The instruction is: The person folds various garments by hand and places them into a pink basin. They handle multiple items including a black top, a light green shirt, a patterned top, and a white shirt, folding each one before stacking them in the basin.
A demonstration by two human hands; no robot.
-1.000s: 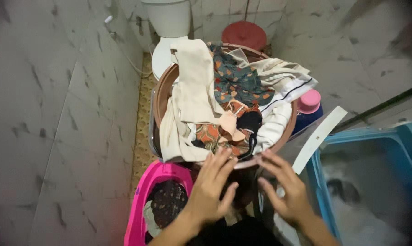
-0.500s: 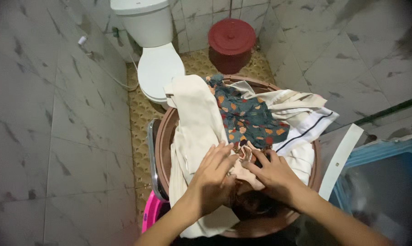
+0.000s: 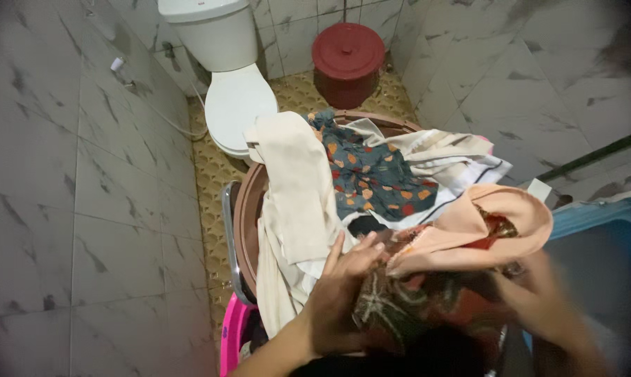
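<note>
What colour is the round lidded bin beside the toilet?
The round lidded bin is dark red, seen in the head view.

A white toilet [image 3: 230, 84] is seen against the tiled wall, with a red lidded bin [image 3: 347, 61] just beside it. A pink tub [image 3: 229, 340] is glimpsed at the bottom edge, and a blue tub [image 3: 595, 244] at the right.

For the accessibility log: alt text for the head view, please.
Both hands, left hand and blurred right hand, lift a peach and rust patterned garment from a brown basin heaped with clothes; a white toilet and lidded red bin stand behind.
</note>
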